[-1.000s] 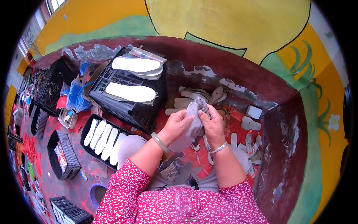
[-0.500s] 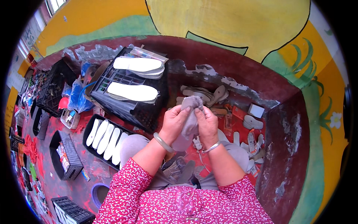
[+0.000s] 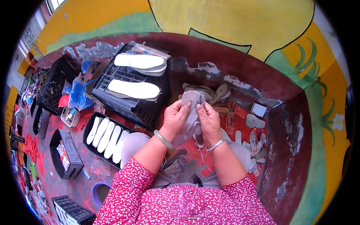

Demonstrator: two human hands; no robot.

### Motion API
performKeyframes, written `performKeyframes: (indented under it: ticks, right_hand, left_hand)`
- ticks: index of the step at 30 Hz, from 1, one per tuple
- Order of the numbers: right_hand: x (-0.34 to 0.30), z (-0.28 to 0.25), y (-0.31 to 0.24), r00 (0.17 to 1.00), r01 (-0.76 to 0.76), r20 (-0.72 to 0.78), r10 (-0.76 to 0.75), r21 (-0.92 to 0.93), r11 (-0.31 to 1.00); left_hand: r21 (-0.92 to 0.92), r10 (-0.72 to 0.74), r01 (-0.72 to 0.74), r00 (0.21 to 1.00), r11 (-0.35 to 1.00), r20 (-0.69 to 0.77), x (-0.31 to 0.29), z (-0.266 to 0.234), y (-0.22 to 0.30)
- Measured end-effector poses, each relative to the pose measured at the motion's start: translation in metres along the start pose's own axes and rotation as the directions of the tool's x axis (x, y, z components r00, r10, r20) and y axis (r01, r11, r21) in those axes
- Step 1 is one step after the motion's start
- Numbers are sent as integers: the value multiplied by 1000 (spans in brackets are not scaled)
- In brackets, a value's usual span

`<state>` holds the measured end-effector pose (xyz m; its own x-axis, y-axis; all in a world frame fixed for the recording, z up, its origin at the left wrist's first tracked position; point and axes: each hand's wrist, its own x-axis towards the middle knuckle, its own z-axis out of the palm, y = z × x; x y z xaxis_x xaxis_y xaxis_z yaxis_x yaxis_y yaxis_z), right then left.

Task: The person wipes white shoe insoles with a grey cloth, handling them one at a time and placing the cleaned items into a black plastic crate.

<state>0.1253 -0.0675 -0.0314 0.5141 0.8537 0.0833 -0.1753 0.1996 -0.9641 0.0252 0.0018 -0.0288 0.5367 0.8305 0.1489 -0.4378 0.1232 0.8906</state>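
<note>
In front of me, both hands grip a soft grey fabric shoe upper with a fleecy edge showing on its right side. My left hand is closed on its left side, thumb lying on the cloth. On the opposite side my right hand pinches the fleecy edge between thumb and fingers. Below the hands, a dark-toned piece hangs or lies, partly hidden. Dark cloth-like pieces lie between my knees.
White insoles are stacked on an upturned black crate. More stand in a black tray by my left knee. Grey insoles and scraps lie on the red floor to the right, beside a low maroon wall. Baskets stand at left.
My hands have spread and flattened the fabric piece, which was bunched and folded before. The right hand has shifted slightly, and more of the fleecy side now shows.
</note>
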Motion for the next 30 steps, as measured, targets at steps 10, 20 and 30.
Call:
performKeyframes:
  ticks: [10,20,30]
  right_hand:
    - [-11,10,4,959,276,114,-258,-572,773]
    - [-30,8,10,957,168,289,-15,-512,842]
    - [-6,-50,-6,921,-383,147,360,174,907]
  left_hand:
    - [-155,-13,-19,980,988,-199,9,-14,1]
    - [-289,43,-181,904,940,-425,28,-43,47]
    - [-385,32,-214,903,898,-429,32,-71,52]
